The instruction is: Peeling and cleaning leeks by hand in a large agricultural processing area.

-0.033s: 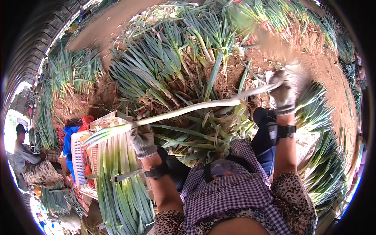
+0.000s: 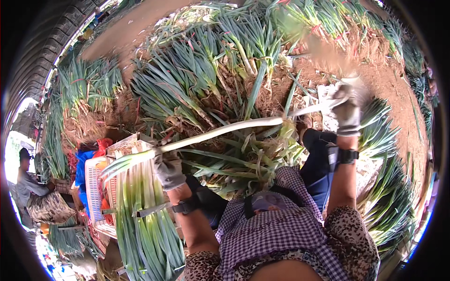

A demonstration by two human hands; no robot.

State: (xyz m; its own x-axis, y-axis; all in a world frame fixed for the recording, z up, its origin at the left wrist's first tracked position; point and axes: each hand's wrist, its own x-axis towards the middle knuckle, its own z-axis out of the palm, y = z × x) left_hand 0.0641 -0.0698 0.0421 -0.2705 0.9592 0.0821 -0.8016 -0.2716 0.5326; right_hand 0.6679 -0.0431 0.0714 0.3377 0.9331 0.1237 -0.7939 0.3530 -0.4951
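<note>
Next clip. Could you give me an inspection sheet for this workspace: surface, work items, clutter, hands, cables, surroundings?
Surface: brown earthen ground, partly covered by plants.
Work items: one long onion stalk held in front of the body; stacked stalks at left.
Clutter: loose leaves near the legs; pale plastic basket, blue material and red netting at left.
Hands: both gloved; left hand closed near the stalk's green end, right hand curled at its pale end, blurred.
Cables: nothing seen.
Surroundings: onion heaps ahead; another person at far left.
</note>
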